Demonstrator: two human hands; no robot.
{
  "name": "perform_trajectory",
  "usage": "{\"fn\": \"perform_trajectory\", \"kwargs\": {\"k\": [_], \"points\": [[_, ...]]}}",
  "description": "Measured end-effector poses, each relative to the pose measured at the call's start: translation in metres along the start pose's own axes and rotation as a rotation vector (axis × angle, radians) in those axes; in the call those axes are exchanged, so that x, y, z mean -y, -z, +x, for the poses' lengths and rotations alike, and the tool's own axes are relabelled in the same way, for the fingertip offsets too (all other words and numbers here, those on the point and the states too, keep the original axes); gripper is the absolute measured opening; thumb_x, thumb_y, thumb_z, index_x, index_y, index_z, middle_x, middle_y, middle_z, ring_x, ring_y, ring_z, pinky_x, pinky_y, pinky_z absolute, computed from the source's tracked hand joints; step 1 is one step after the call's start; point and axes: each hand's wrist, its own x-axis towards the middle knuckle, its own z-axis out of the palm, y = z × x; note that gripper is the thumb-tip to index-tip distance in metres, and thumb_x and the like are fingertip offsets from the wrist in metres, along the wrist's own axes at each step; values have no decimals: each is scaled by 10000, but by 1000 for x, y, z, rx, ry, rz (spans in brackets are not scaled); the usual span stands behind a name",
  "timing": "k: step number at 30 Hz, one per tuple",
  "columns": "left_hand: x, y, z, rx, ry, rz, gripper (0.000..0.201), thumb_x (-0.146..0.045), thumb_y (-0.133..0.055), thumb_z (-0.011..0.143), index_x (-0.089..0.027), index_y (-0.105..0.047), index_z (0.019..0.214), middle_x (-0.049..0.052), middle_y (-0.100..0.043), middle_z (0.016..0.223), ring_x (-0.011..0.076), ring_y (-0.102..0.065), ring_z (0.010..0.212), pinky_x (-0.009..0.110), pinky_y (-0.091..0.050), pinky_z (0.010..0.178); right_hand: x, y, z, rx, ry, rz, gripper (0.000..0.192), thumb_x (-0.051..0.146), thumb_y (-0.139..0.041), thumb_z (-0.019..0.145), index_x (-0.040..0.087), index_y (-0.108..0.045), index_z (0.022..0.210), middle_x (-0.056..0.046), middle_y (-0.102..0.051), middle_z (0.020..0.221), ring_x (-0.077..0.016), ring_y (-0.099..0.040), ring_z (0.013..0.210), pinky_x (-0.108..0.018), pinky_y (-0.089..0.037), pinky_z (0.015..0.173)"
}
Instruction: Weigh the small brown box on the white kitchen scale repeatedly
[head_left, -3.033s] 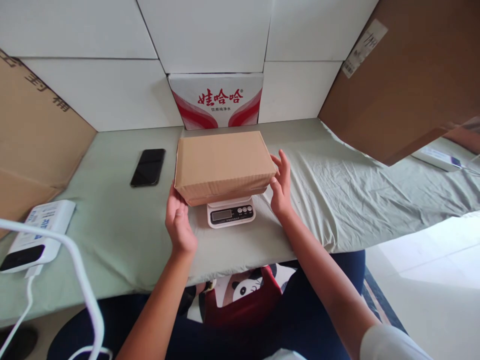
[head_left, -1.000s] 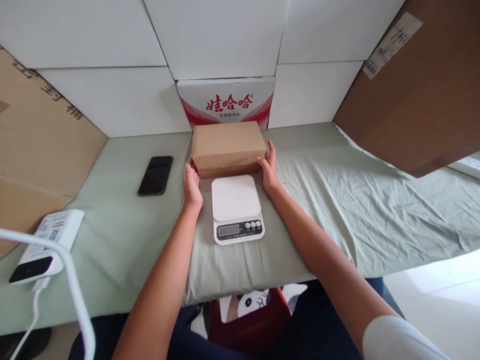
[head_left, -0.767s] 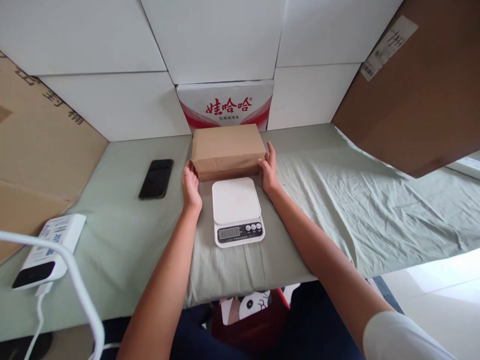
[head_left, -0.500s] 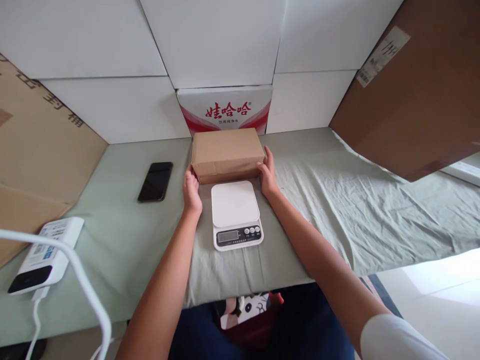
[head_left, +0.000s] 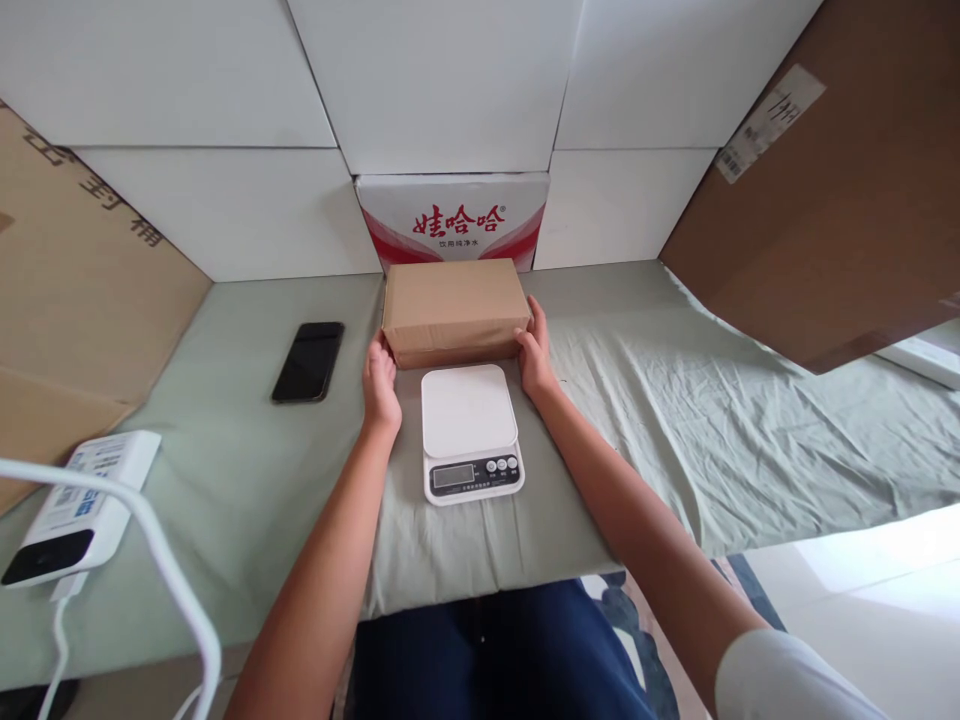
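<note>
In the head view, both forearms reach forward over the table (head_left: 637,400), roughly parallel, bare to the elbow, with a white sleeve edge showing on the right arm. The left hand (head_left: 380,380) lies palm inward against the left end of the cardboard box (head_left: 452,305), fingers curled lightly round its near corner. The right hand (head_left: 535,350) mirrors it at the right end, fingers held upright and flat against the side, thumb at the near edge. Together the two hands clasp the box between them. The box rests flat on the green cloth, just behind the kitchen scale (head_left: 470,432) and just in front of the red-and-white carton (head_left: 452,218) that stands against the white wall panels.

By count: one brown box, one white scale with a bare platform and three round buttons beside its display, one printed carton. One black phone (head_left: 308,361) lies face up on the cloth, left of the box and apart from it. One white power bank (head_left: 71,505) sits at the table's left edge with a white cable (head_left: 161,560) arching across it. Two large brown cardboard sheets lean at the sides, one on the left (head_left: 75,290) and one on the right (head_left: 832,210).
</note>
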Motion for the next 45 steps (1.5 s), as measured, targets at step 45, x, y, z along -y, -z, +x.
{"fn": "perform_trajectory", "kwargs": {"k": [45], "points": [[-1,-1,-2,23,-67,54,825,-826,-507,861,-266,-596,1459,131,-557,1583,268,-450,1534,419,-303,1281,0,-2,1,-22,18,-57,731,549,-598,825,336,-393,1493,-27,-488,1607,-305,-392,1554,-561,-319,1304]]}}
